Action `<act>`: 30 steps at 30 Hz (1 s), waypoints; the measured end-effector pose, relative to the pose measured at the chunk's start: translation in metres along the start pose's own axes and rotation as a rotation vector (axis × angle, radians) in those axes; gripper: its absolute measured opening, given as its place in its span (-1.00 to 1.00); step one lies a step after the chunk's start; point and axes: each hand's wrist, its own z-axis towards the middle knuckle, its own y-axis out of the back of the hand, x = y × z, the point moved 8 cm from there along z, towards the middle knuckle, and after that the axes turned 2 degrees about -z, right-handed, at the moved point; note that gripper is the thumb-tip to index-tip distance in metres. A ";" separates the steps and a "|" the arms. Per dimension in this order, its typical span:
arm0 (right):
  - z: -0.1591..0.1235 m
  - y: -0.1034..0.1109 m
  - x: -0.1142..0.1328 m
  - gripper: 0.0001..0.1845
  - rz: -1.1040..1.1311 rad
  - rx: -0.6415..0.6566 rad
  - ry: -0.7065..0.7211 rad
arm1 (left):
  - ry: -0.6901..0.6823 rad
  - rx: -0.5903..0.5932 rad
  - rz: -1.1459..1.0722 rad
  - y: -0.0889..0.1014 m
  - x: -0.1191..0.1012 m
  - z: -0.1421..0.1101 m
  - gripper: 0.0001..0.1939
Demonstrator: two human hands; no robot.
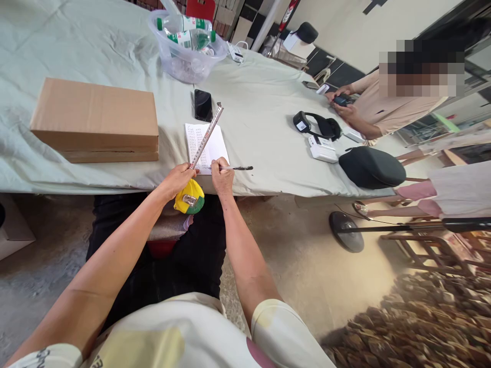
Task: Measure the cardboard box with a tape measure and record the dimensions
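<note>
My left hand (179, 179) is closed on the blade of a tape measure (189, 198), whose yellow and green case hangs below the table's edge. The drawn-out blade slants up and away across a white sheet of paper (217, 144) with handwritten rows on it. In my right hand (223, 176) is a pen (241, 168), its dark end pointing right. That hand rests at the paper's lower edge, and the pen's tip is too small to make out. Just beyond the paper lies a black phone (203, 105), near the blade's hooked end.
On the cloth-covered table (261, 117) stand a cardboard box (95, 115) at left and a plastic basin (184, 66) of bottles behind. To the right lie a black headset (318, 125), a white device (322, 149) and a dark case (371, 167). Another person (402, 102) holds a dark device there.
</note>
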 end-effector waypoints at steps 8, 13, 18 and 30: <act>0.003 0.014 -0.027 -0.69 0.421 -0.151 -0.205 | 0.007 0.005 -0.001 0.000 0.005 0.003 -0.93; 0.000 0.030 -0.012 -0.64 0.319 -0.144 -0.049 | -0.032 0.000 0.051 0.001 0.004 0.001 -0.92; -0.003 0.045 -0.007 -0.60 0.067 -0.179 0.056 | -0.056 0.002 0.048 0.002 0.003 -0.001 -0.89; 0.006 0.081 0.081 -0.53 0.306 -0.383 0.183 | -0.091 0.009 0.235 -0.005 -0.002 -0.001 -0.82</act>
